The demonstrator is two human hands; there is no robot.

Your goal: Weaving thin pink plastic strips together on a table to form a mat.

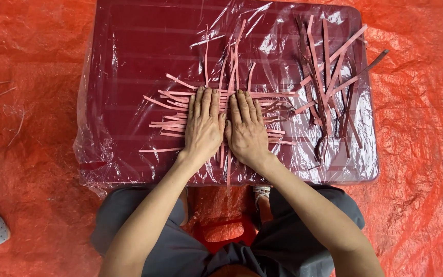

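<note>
Left hand and right hand lie flat, side by side, fingers extended, pressing crossed pink strips at frame centre (weave beneath the palms hidden). Loose strip pile upper right. Plastic-covered maroon table; glare blurs detail.

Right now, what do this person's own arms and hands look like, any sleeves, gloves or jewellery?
Both arms are bare from the elbows down: no sleeves reach into view. The left hand and right hand wear no gloves, and no rings, watch or bracelet show on the fingers or wrists. Fingernails are short and unpainted. The only clothing in view is grey trousers on the legs below.
</note>
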